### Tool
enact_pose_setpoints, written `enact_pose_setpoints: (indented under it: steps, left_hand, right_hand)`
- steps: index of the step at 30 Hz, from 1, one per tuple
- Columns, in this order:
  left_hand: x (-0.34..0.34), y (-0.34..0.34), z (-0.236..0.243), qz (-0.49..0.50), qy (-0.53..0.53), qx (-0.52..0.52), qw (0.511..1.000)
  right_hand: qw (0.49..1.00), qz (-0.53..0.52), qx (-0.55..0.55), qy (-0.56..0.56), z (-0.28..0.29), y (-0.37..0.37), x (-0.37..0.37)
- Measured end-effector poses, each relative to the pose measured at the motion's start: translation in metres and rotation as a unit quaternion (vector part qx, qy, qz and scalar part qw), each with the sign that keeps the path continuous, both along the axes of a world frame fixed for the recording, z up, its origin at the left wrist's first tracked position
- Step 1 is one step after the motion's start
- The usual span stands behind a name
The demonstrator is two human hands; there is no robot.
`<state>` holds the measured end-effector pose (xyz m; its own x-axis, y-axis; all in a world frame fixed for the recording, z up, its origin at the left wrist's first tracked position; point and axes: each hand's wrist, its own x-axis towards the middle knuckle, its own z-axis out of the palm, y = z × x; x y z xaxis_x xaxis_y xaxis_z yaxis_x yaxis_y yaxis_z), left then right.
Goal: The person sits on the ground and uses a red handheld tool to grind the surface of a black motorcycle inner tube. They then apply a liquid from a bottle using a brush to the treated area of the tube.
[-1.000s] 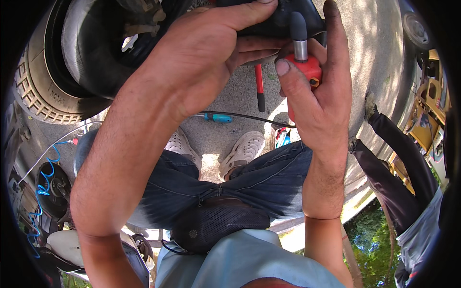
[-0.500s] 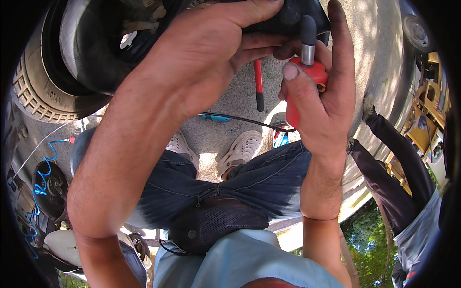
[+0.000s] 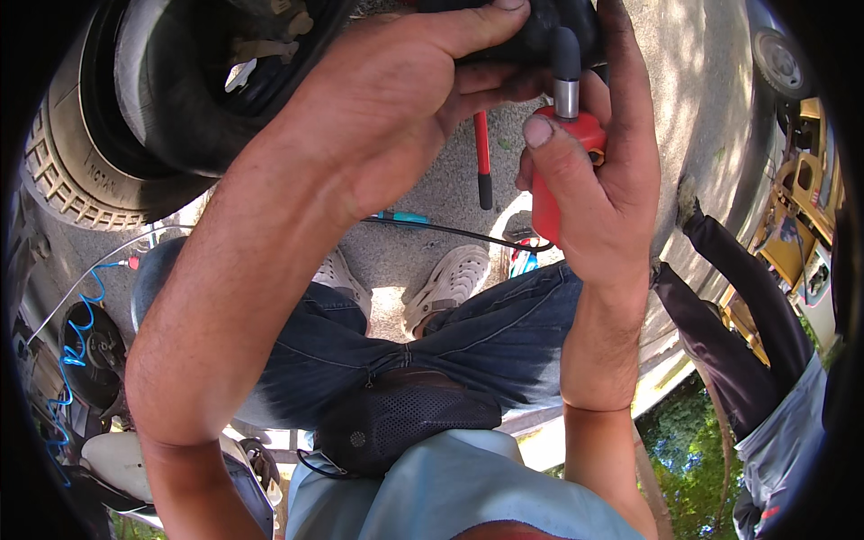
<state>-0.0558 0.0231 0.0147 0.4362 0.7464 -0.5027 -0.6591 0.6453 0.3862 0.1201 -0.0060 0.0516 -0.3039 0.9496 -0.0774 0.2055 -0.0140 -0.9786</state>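
At the top of the head view, my left hand (image 3: 409,85) is closed on a black rubber inner tube (image 3: 529,31), thumb above and fingers beneath. My right hand (image 3: 598,180) grips a red handheld rotary tool (image 3: 547,202) with a silver collar and a dark rounded tip (image 3: 565,54). That tip points up and overlaps the tube in the picture; whether they touch, I cannot tell. A black cord (image 3: 450,228) meets the tool's lower end. My right index finger stretches up beside the tube.
A treaded tyre (image 3: 76,184) stands at the left. On the ground lie a red bar with a black grip (image 3: 483,162) and a blue-handled object (image 3: 405,218). A coiled blue hose (image 3: 76,346) hangs at far left. Another person's dark-trousered legs (image 3: 724,297) are at right, below a wheel (image 3: 781,65).
My right hand and the red rotary tool have shifted slightly left, with the tip moving along the tube. My left hand has stayed nearly in place.
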Motion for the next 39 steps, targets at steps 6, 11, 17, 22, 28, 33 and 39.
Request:
enact_pose_setpoints:
  steps: [6, 11, 17, 22, 28, 33, 39]
  left_hand:
    - [0.003, 0.002, -0.001, -0.001, -0.040, -0.035, 0.999]
    - [0.002, 0.004, -0.004, -0.015, -0.030, -0.045, 0.998]
    - [0.001, 0.003, -0.002, -0.009, -0.036, -0.018, 0.999]
    - [0.012, 0.016, 0.037, -0.031, 0.078, -0.086, 0.993]
    - [-0.001, 0.002, -0.003, -0.016, -0.024, -0.044, 0.999]
    - [-0.002, 0.001, -0.004, -0.020, -0.020, -0.044, 0.999]
    - [-0.004, 0.002, 0.001, -0.005, -0.074, -0.036, 0.997]
  right_hand:
    - [1.000, -0.001, -0.003, 0.000, 0.001, 0.003, 0.000]
    - [1.000, 0.003, -0.006, 0.000, 0.003, 0.004, 0.000]
    - [1.000, 0.004, -0.010, 0.004, 0.002, 0.007, 0.000]
    - [1.000, -0.007, -0.009, 0.003, 0.003, 0.008, 0.003]
    - [1.000, 0.003, -0.007, -0.001, 0.005, 0.003, -0.002]
    - [1.000, 0.005, -0.009, -0.003, 0.004, 0.004, -0.003]
    - [1.000, 0.001, -0.013, 0.000, 0.003, 0.006, -0.002]
